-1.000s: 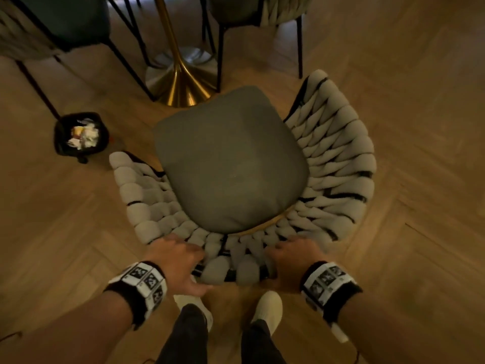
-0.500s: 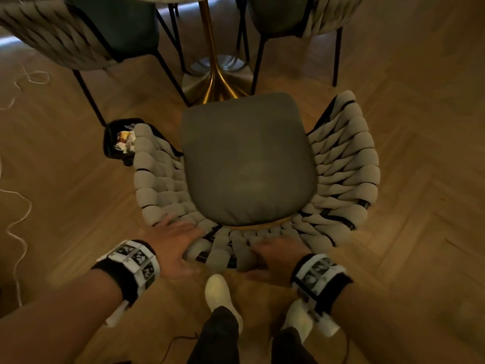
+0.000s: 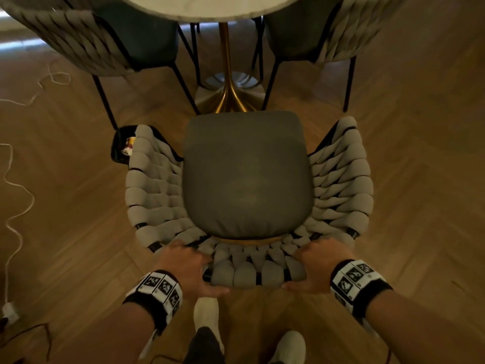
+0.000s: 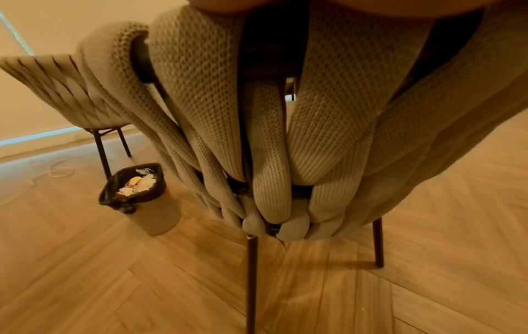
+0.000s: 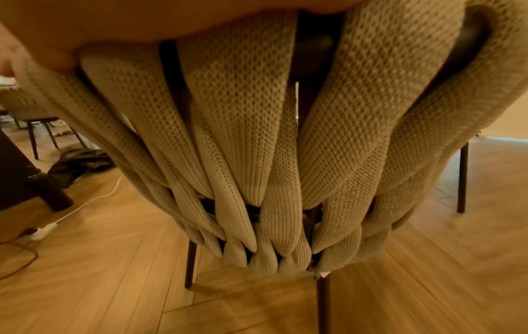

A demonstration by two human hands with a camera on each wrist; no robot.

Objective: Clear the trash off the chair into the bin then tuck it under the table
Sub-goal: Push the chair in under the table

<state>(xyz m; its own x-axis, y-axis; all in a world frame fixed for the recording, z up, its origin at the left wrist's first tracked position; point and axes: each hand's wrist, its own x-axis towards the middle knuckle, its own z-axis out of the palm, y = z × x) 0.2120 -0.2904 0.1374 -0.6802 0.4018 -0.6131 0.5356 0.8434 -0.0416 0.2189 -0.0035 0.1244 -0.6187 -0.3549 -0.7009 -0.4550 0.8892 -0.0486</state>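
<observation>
The chair [image 3: 246, 174] has a bare grey seat cushion and a beige woven backrest [image 4: 265, 140] [image 5: 257, 147]. It faces the round white table [image 3: 223, 6] with its gold pedestal [image 3: 227, 95], the seat front close to the base. My left hand [image 3: 189, 264] grips the top rail of the backrest at its left, thumb behind. My right hand [image 3: 315, 264] grips the same rail at its right. The bin [image 4: 137, 196], lined with a black bag and holding crumpled trash, stands on the floor by the chair's left side, mostly hidden behind the armrest in the head view [image 3: 122, 145].
Two matching chairs [image 3: 86, 40] [image 3: 328, 30] stand at the table's far side. A white cable [image 3: 15, 195] trails over the wood floor at left, with a plug strip [image 5: 43, 230]. My feet [image 3: 207, 311] stand just behind the chair.
The chair has turned and moved forward toward the table pedestal with both hands on its backrest. The bin is now beside and partly behind the chair's left armrest.
</observation>
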